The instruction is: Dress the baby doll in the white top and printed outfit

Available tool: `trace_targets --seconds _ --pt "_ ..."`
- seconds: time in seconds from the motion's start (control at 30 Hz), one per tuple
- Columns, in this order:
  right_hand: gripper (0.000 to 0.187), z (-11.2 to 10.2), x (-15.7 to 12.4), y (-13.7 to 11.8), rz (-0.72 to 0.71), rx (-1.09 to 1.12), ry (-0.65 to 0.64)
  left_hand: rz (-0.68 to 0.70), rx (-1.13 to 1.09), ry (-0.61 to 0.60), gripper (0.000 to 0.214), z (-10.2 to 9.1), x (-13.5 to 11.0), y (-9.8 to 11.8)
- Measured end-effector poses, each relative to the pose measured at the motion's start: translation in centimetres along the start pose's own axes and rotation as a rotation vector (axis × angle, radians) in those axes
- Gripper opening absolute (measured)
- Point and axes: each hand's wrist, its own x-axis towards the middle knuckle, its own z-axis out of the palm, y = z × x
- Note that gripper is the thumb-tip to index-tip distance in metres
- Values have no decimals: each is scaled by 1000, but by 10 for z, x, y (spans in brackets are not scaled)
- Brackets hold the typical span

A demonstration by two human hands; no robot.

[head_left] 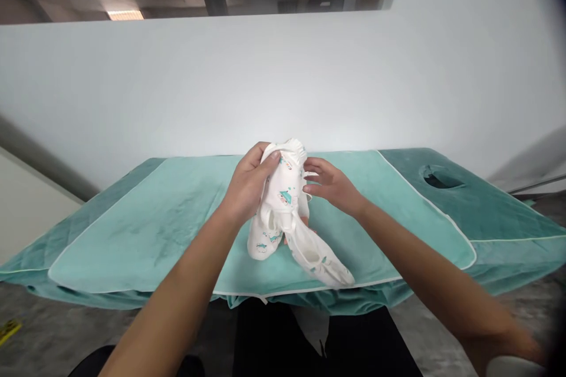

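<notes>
The left hand (245,185) clamps the top of a small white printed baby garment (283,200), lifting it bunched over the middle of the light teal towel (154,230). Its legs trail onto the towel toward the front edge. The right hand (331,185) hovers just beside it, fingers spread and gripping nothing. The garment looks mid-gathering; handling it further calls for a right-hand grip on the loose side.

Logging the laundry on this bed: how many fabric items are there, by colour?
White printed garment, held in left hand: 1
Light teal towel: 1
Dark teal bed cover: 1
Total: 3
</notes>
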Motion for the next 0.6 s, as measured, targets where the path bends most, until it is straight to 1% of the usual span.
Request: trace_targets --seconds 0.1,0.2,0.3,0.37,0.4,0.5,0.6 --pt "34 -6 15 -8 63 23 -147 26 44 -25 26 -5 6 18" --pt "34 -10 18 -28 145 -72 -287 62 86 25 27 -16 11 31" --pt "36 -9 12 -49 214 -202 -530 128 121 138 28 -26 14 32" --pt "36 -3 8 -56 225 -350 -628 159 150 172 29 -27 15 27" --pt "39 1 8 -56 215 -437 -635 167 172 170 30 -26 15 24" --pt "56 5 16 -48 158 -645 -583 188 261 165 36 -20 15 18" --pt "53 -6 39 -50 143 -669 -566 226 385 182 36 -20 20 23"
